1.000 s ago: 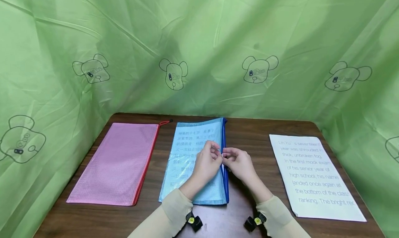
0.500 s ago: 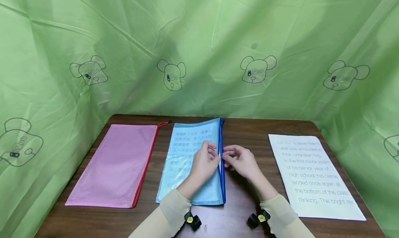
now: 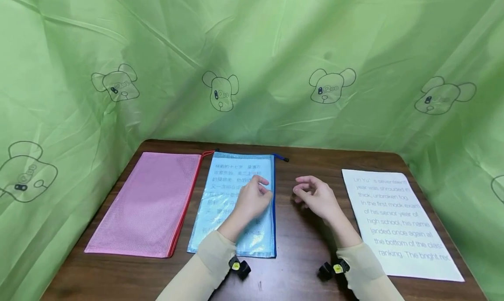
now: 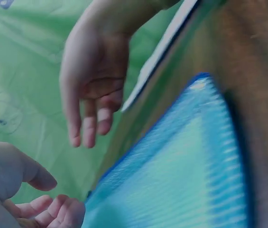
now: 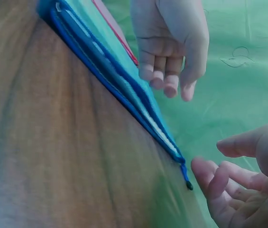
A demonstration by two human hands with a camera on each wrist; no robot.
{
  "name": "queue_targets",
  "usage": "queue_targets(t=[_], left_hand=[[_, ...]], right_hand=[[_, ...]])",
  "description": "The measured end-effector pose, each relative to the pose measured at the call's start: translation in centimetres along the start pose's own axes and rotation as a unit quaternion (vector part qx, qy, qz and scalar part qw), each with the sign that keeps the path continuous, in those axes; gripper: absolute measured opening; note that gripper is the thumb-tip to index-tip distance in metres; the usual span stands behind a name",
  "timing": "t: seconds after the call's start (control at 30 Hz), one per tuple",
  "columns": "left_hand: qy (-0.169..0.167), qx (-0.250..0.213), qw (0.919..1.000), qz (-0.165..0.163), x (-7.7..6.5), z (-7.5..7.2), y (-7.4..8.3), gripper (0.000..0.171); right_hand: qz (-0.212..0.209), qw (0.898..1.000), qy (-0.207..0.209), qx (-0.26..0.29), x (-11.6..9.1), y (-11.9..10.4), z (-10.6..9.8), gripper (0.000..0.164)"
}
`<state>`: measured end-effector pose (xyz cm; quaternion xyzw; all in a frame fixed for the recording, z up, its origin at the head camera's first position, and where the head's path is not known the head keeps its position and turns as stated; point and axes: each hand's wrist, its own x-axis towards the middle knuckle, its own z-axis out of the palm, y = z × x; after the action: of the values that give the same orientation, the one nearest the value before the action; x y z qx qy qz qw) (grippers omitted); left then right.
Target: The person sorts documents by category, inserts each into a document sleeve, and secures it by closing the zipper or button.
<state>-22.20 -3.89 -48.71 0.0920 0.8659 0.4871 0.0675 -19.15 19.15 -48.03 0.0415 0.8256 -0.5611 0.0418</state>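
A blue mesh zip pouch (image 3: pixel 253 252) lies flat mid-table, with a sheet printed with Chinese characters (image 3: pixel 228 178) showing through its front. My left hand (image 3: pixel 251 200) is over the pouch's right half, thumb and fingers loosely bent and apart in the left wrist view, holding nothing. To the right of the pouch, my right hand (image 3: pixel 316 197) hovers over bare wood, fingers relaxed with nothing in them. The right wrist view shows the pouch's dark blue zip edge (image 5: pixel 124 102) parted, with white inside the slit. A blue pull cord (image 3: pixel 281 157) sticks out at the far corner.
On the left lies a pink mesh zip pouch (image 3: pixel 145 204) with red edging and a red pull cord (image 3: pixel 208 152). White sheets with English text (image 3: pixel 401 224) lie at the right. A green curtain (image 3: pixel 267 38) with bear outlines hangs behind the brown table (image 3: pixel 307 266).
The blue pouch has shifted left and its raised right edge has settled down. My right hand has drawn away from that edge to the right; my left hand has moved slightly left.
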Motion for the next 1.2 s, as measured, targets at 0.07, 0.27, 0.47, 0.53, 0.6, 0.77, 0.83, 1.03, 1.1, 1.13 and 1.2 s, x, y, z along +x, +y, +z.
queue_targets(t=[0.07, 0.27, 0.47, 0.53, 0.6, 0.77, 0.83, 1.03, 1.1, 1.13, 1.2], left_hand=[[0.003, 0.004, 1.0, 0.0, 0.7, -0.6, 0.3, 0.03], [0.005, 0.053, 0.9982, 0.027, 4.2, -3.1, 0.0, 0.035], [-0.06, 0.106, 0.9876, 0.099, 8.2, -5.4, -1.4, 0.044], [-0.09, 0.118, 0.981, 0.125, 9.6, -5.9, -1.9, 0.046], [-0.117, 0.12, 0.9755, 0.142, 10.8, -6.4, -2.3, 0.049], [-0.144, 0.126, 0.9694, 0.154, 13.2, -6.3, -3.5, 0.055], [-0.144, 0.131, 0.9693, 0.15, 13.8, -5.8, -3.9, 0.058], [-0.143, 0.114, 0.9756, 0.121, 14.1, -4.3, -4.5, 0.067], [-0.143, 0.112, 0.9767, 0.115, 14.1, -3.9, -4.7, 0.068], [-0.143, 0.113, 0.9768, 0.112, 14.1, -3.7, -4.7, 0.068], [-0.14, 0.117, 0.9772, 0.108, 14.1, -3.5, -4.8, 0.068]], right_hand=[[0.001, 1.0, 0.0, -0.002, 0.2, -0.1, -0.3, 0.042], [-0.024, 0.996, -0.012, -0.087, 2.6, -1.2, -0.4, 0.041], [-0.075, 0.983, -0.026, -0.168, 7.2, -1.6, -0.9, 0.045], [-0.081, 0.982, -0.034, -0.168, 8.7, -1.4, -1.1, 0.051], [-0.078, 0.983, -0.042, -0.158, 10.2, -1.1, -1.1, 0.059], [-0.081, 0.985, -0.057, -0.141, 13.0, 0.0, -0.6, 0.07], [-0.092, 0.984, -0.058, -0.141, 13.7, 0.5, -0.3, 0.07], [-0.108, 0.981, -0.06, -0.147, 14.9, 1.7, 0.5, 0.068], [-0.113, 0.98, -0.069, -0.151, 15.2, 1.9, 0.9, 0.068], [-0.114, 0.979, -0.073, -0.152, 15.3, 2.0, 1.1, 0.069], [-0.117, 0.978, -0.083, -0.153, 15.6, 2.2, 1.5, 0.073]])
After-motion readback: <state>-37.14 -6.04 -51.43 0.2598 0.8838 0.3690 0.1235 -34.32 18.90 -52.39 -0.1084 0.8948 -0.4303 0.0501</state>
